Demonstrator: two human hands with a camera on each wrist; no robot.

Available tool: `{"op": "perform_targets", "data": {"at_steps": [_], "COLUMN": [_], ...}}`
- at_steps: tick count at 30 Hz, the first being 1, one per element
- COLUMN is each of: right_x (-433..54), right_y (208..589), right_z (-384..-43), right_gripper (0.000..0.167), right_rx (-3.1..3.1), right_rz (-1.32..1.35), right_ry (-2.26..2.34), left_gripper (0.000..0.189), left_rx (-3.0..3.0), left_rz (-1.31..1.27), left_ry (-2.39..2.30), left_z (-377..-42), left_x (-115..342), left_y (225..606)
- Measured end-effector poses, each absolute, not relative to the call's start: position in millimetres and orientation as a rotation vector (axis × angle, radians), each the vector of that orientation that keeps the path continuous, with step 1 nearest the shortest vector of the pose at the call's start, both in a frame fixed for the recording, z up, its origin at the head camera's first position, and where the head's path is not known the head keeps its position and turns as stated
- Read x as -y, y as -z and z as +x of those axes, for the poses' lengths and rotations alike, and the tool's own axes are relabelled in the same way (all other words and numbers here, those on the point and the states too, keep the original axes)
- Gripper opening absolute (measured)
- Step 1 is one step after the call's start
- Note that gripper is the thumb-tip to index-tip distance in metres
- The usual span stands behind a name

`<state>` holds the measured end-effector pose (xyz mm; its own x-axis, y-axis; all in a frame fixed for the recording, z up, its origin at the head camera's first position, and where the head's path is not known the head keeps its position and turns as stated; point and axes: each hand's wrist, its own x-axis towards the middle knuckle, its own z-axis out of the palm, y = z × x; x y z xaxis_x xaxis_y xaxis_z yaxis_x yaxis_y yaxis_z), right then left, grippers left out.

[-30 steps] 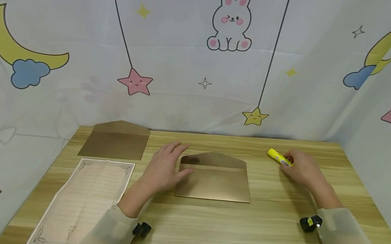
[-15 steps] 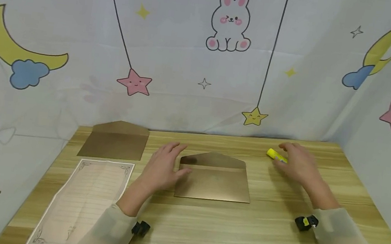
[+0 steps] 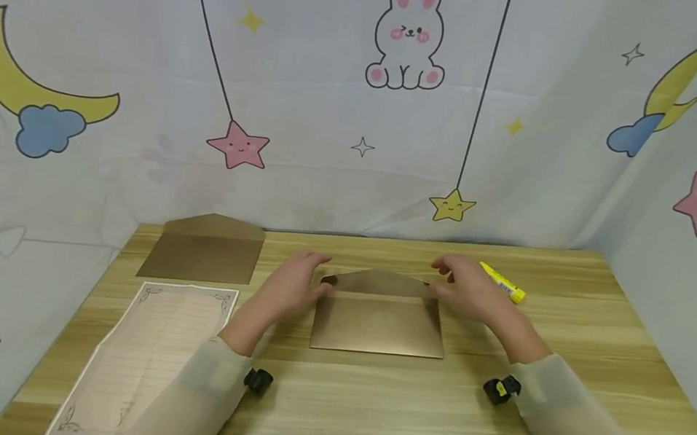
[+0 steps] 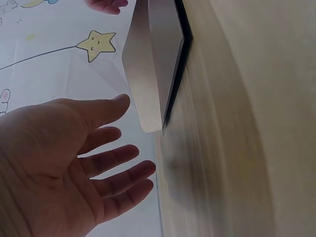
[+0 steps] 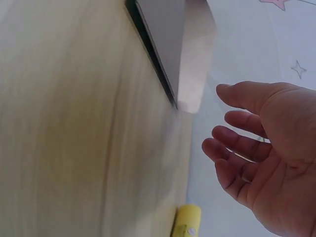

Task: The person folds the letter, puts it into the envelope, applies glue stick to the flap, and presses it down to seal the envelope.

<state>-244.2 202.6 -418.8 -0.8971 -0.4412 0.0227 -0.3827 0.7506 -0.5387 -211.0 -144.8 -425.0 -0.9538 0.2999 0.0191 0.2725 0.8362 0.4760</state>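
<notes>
A bronze-coloured envelope lies mid-table with its pointed flap unfolded toward the back. My left hand hovers by the flap's left corner; in the left wrist view its fingers are loosely extended, apart from the envelope. At the opposite corner is my right hand. Its fingers bend slightly and hold nothing in the right wrist view, with a small gap to the flap. Just behind and right of that hand, a yellow glue stick lies on the table, partly hidden by it.
Another bronze envelope, flap unfolded, lies at the back left. In front of it is a lined sheet of letter paper, partly covered by the left sleeve. A printed curtain borders the wooden table behind.
My right hand has released the glue stick and moved left to the middle envelope's right corner. The glue stick stays on the table. My left hand has shifted slightly toward the flap's left corner.
</notes>
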Motion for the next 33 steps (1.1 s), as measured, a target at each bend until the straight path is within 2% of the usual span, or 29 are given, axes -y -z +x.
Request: {"op": "perform_targets", "data": {"at_steps": [15, 25, 33], "right_x": [-181.3, -183.9, -186.6], "right_y": [427.4, 429.1, 431.4], "right_z": [-248.9, -245.9, -239.2], "right_gripper": [0.021, 0.017, 0.019], "right_rx": [-2.844, -2.919, -2.945], "right_rz": [-0.774, -0.913, -1.086], "right_ry": [0.665, 0.675, 0.599], "left_gripper": [0.019, 0.011, 0.014], "left_rx": [-2.893, -2.951, -2.959], "left_rz": [0.562, 0.592, 0.737], "left_ry": [-0.716, -0.729, -0.693], "left_z": [-236.3, -234.1, -228.7], "left_x": [140.9, 141.2, 145.3], "left_y": [432.6, 431.7, 432.9]}}
